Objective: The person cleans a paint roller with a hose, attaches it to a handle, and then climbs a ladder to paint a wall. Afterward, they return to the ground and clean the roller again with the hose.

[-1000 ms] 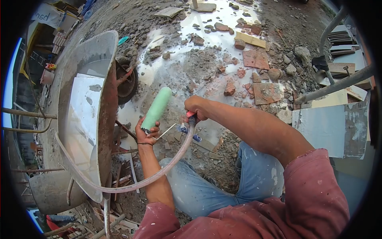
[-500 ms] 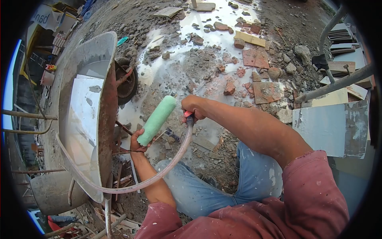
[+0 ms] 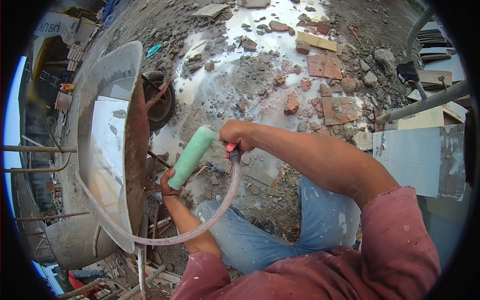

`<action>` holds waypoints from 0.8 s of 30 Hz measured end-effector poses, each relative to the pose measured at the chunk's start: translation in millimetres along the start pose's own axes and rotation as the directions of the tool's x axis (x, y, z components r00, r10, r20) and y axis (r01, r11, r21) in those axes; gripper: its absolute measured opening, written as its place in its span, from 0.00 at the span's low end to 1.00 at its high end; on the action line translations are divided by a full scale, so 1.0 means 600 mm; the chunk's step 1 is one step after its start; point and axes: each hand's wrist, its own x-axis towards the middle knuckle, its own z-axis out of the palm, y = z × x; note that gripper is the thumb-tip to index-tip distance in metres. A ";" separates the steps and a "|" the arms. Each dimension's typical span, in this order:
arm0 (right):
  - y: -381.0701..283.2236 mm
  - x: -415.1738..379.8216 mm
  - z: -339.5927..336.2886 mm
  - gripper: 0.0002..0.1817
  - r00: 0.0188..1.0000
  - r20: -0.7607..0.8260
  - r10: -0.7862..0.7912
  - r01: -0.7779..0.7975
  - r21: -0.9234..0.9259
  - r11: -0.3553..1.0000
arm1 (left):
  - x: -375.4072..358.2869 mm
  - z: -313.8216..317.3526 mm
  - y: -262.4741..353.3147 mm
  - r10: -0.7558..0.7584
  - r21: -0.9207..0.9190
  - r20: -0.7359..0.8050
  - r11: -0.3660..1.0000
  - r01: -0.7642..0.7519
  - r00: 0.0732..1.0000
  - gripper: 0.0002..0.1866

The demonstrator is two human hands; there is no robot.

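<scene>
My left hand (image 3: 172, 184) is closed round the lower end of a pale green paint roller (image 3: 192, 156), which tilts up and to the right. In my right hand (image 3: 236, 136) is the end of a clear hose (image 3: 227, 197), with a red-pink part (image 3: 230, 147) showing by my fingers. The hose tip is close beside the roller's upper end, and a faint streak like water shows between them. From there the hose loops down over my left forearm to the wheelbarrow (image 3: 136, 125). My fingers hide part of the hose end.
Left of me the wheelbarrow holds white panels (image 3: 107, 140) and whitish liquid. Broken bricks (image 3: 291, 105), stones and a wooden piece (image 3: 316, 41) lie on ground wet with white liquid (image 3: 240, 25). At right are a metal bar (image 3: 425, 107) and stacked boards (image 3: 412, 160).
The roller's upper end and my right hand with the hose have shifted slightly left and down. The surroundings have moved slightly right in view. Both hands keep their hold.
</scene>
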 end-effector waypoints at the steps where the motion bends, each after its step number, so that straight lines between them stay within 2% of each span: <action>1: 0.000 0.000 -0.002 0.06 1.000 -0.029 0.005 -0.004 0.020 1.000 | 0.004 -0.004 -0.004 -0.011 0.007 -0.088 1.000 0.011 0.996 0.33; 2: -0.001 0.000 -0.005 0.06 0.998 -0.057 0.008 -0.006 0.039 0.999 | 0.007 -0.009 -0.006 -0.019 0.013 -0.175 1.000 0.021 0.984 0.32; 6: 0.000 0.006 -0.010 0.05 0.997 -0.073 0.016 -0.012 0.055 0.998 | 0.014 0.033 -0.002 -0.002 -0.104 -0.120 0.995 -0.010 0.993 0.30; 8: 0.003 0.005 -0.003 0.05 0.999 -0.046 0.009 -0.008 0.021 1.000 | 0.030 0.049 0.001 -0.027 -0.167 -0.031 0.986 0.021 0.999 0.28; 9: 0.004 0.004 0.004 0.05 0.999 -0.045 0.007 -0.007 0.015 1.000 | 0.042 0.050 0.008 -0.111 -0.188 0.189 0.971 0.146 0.976 0.25; 14: 0.017 -0.016 0.044 0.08 1.000 0.000 0.013 -0.013 -0.089 0.996 | 0.091 0.111 -0.005 -0.168 -0.315 0.064 0.932 0.180 0.984 0.23; 16: 0.026 -0.019 0.051 0.08 1.000 0.017 0.012 -0.010 -0.105 0.994 | 0.102 0.119 -0.009 -0.214 -0.460 -0.073 0.874 0.157 0.974 0.23; 17: 0.029 -0.021 0.054 0.09 0.999 0.032 0.008 -0.004 -0.118 0.993 | 0.106 0.118 -0.014 -0.173 -0.499 -0.026 0.855 0.137 0.985 0.24; 20: 0.034 -0.023 0.064 0.10 1.000 0.028 0.005 -0.002 -0.108 0.994 | 0.106 0.141 -0.005 -0.174 -0.500 -0.062 0.857 0.120 0.983 0.26; 24: 0.032 -0.030 0.078 0.12 0.999 0.010 0.044 -0.042 -0.143 0.989 | 0.125 0.089 -0.014 -0.200 -0.570 0.017 0.803 0.174 0.980 0.30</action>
